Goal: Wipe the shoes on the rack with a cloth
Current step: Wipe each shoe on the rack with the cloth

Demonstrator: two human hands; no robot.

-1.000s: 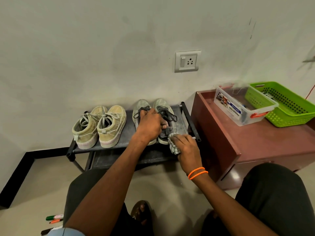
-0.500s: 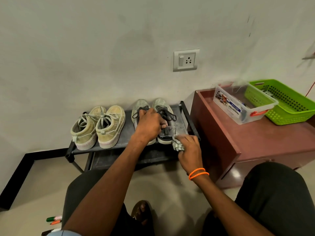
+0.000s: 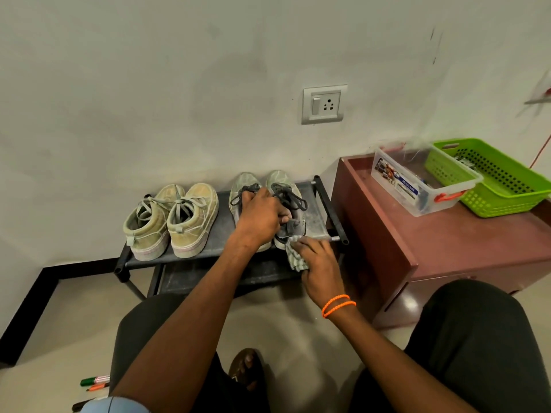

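On the rack (image 3: 208,248), the grey shoes (image 3: 286,189) sit at its right end, the tan pair (image 3: 179,219) to their left. The left hand (image 3: 259,219) grips the grey pair with curled fingers — the right hand (image 3: 322,263) pinches a striped cloth (image 3: 295,257) against the right shoe's heel.

The scene was evenly but rather dimly lit, with soft, diffuse indoor light and no hard glare. The wall (image 3: 149,84) showed mottled grey shading. Faint shadows lay under the shoe rack (image 3: 323,195) and beside the maroon cabinet (image 3: 447,248), whose side was dark. The wide-angle lens bowed straight lines near the edges. Focus was fair at the centre and softer at the far right by the green basket (image 3: 507,201)
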